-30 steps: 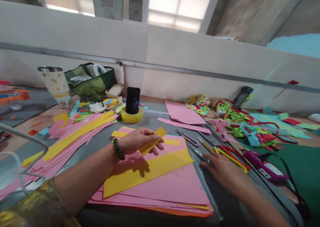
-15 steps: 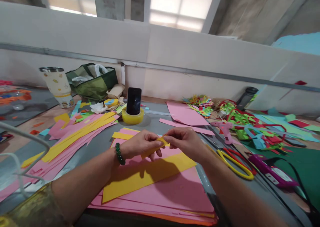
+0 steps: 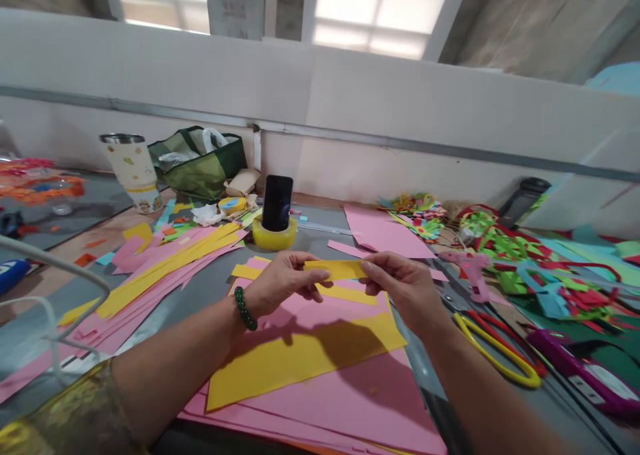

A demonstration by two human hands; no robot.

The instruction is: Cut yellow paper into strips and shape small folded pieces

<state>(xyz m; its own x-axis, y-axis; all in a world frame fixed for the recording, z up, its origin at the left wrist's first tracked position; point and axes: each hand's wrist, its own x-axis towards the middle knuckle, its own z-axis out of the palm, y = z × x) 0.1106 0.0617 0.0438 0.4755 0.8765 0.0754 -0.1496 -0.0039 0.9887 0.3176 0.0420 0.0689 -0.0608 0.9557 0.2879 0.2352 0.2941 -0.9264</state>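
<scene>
A short yellow paper strip (image 3: 343,270) is stretched level between my two hands. My left hand (image 3: 290,278), with a green bead bracelet (image 3: 245,308) at the wrist, pinches its left part between thumb and fingers. The right end is pinched by my right hand (image 3: 397,285). Below the hands lies a wide yellow paper strip (image 3: 300,361), slanting across a stack of pink sheets (image 3: 360,401). Another yellow strip (image 3: 350,295) shows on the stack just under the held one.
Yellow-handled scissors (image 3: 493,351), a pink glue gun (image 3: 470,271) and a purple device (image 3: 585,368) lie to the right. A phone (image 3: 277,201) stands in a tape roll (image 3: 274,236). Cut strips (image 3: 165,268), a tumbler (image 3: 133,171) and a green bag (image 3: 200,165) are at left.
The yellow strip, earlier tilted and mostly hidden by the fingers, is now drawn out level. My hands have moved apart, the right one rightward. The whole view has shifted slightly.
</scene>
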